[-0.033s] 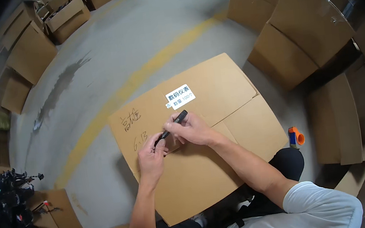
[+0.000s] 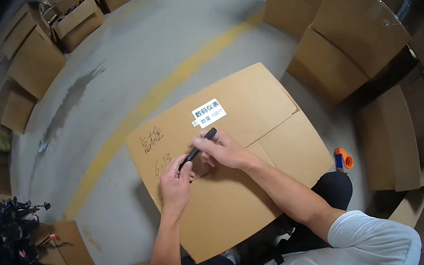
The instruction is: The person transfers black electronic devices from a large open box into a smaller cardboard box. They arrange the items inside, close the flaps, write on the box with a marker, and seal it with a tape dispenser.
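Observation:
A large closed cardboard box lies in front of me, close to my legs. Above it, my left hand pinches one end of a black marker. Fingers of my right hand are closed around the marker's other end, which sticks up past the thumb. A white printed label is stuck on the box top, just beyond my right hand. Dark handwriting marks the cardboard to the left of that label and above my left hand.
An orange and blue tape dispenser sits on the floor right of the box. Tall cartons stand at the right, more boxes at the far left. Black wired parts are heaped at the lower left. A yellow line crosses the grey floor.

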{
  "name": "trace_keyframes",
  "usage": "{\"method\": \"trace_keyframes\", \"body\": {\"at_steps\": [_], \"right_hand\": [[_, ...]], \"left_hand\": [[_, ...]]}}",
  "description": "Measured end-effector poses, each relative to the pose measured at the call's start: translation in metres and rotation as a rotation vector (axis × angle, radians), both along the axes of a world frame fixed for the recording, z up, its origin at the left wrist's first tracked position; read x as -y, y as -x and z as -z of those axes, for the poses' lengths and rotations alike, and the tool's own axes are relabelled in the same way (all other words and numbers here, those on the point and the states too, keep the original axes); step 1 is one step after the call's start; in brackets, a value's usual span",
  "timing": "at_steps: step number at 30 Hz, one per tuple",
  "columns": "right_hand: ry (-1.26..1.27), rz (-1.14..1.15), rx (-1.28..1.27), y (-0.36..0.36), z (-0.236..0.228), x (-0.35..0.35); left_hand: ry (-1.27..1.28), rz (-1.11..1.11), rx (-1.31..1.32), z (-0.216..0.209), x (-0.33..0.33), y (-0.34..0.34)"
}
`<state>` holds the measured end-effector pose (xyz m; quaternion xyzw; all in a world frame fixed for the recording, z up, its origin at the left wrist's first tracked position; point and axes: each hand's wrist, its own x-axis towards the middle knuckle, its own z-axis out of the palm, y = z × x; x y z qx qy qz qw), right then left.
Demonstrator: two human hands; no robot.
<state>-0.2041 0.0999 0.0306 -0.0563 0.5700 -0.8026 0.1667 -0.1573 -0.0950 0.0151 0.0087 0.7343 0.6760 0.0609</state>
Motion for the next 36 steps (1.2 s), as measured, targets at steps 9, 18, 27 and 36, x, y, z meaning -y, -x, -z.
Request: {"method": "trace_keyframes", "body": {"at_steps": [9, 18, 27, 36], "right_hand": [[-0.348, -0.203, -0.210, -0.006, 0.002, -0.003], [-0.748, 0.200, -0.910, -0.038, 0.005, 0.032], [-0.341, 0.309, -0.479, -0.183, -0.026, 0.014], [0.138, -0.241, 0.269, -0.277, -0.034, -0.073]], "left_hand": [[-0.512, -0.089, 0.110, -0.002, 0.026, 0.008], [-0.567, -0.254, 0.046, -0.008, 0.008, 0.009], [-0.663, -0.190, -0.043, -0.061, -0.052, -0.111], [-0.765, -0.347, 0.136, -0.101, -0.122, -0.205]]}}
